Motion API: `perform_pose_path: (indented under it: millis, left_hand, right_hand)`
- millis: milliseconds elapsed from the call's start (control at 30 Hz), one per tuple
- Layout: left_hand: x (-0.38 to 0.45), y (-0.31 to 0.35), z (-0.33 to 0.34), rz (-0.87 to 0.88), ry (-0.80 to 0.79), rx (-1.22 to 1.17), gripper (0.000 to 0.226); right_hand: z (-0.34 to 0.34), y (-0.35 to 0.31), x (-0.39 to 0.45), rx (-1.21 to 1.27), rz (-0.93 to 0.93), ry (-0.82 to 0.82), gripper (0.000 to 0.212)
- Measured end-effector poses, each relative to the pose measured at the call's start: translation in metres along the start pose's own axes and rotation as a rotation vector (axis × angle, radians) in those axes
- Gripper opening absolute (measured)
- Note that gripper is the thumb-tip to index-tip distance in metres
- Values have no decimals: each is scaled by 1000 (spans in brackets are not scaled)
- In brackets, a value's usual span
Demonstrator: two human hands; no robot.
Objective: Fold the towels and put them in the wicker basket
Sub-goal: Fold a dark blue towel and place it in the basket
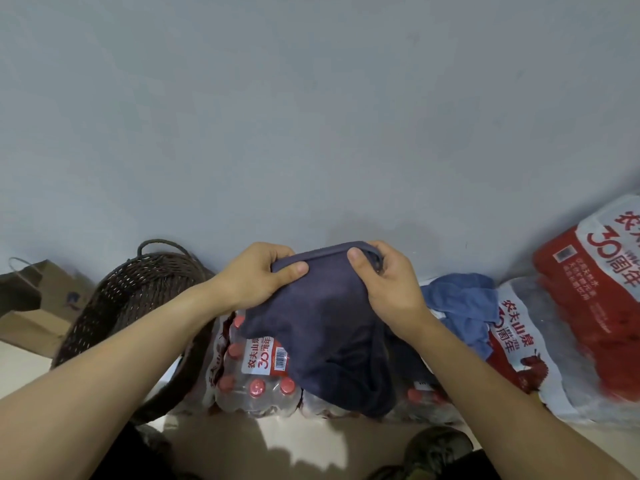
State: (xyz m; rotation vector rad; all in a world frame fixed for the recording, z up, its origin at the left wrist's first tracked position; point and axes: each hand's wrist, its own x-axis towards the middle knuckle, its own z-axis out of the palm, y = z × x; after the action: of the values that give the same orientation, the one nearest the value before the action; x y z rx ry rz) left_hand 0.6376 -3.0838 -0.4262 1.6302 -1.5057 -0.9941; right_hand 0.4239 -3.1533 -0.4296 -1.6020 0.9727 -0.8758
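A brown paper bag with a cord handle sat at far left against a pale grey wall, just beside a dark wicker basket that stood tilted, its loop handle toward the wall. To the basket's right, the left hand gripped the upper edge of a dark navy towel, thumb on the near face and fingers curled behind the hem. The towel hung over a shrink-wrapped pack of red-capped water bottles resting on the floor. The right hand pinched the same top edge, close beside the left, thumb pressed on the front. Further right, a crumpled blue towel lay atop another wrapped bottle pack, with a red-and-white pack at far right. A dark shoe showed at bottom.
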Motion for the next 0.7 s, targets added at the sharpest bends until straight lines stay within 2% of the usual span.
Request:
perform_pose_path:
  millis: [100, 200, 267, 367, 433, 533, 600, 700]
  left_hand:
    - [2, 1, 0, 22, -13, 16, 37]
    - [2, 8, -3, 33, 19, 19, 45]
    - [1, 12, -8, 48, 71, 51, 51]
    - [1, 12, -17, 74, 153, 54, 55]
    - [1, 5, -21, 71, 189, 110, 56]
    - [2, -10, -25, 30, 133, 321, 56]
    - [0, -20, -22, -1, 75, 492, 53]
    - [-6, -34, -5, 74, 12, 636, 51]
  right_hand:
    - [-4, -1, 2, 50, 24, 42, 14]
    - [-11, 1, 3, 85, 64, 23, 28]
    - [-18, 5, 5, 158, 118, -44, 40]
    - [-29, 18, 10, 133, 234, -163, 43]
    - [-36, 39, 11, -37, 318, -211, 42]
    - [-46, 83, 5, -355, 429, -407, 22]
    - [-44, 115, -5, -600, 514, -501, 34]
    - [-29, 164, -39, -1003, 568, -476, 64]
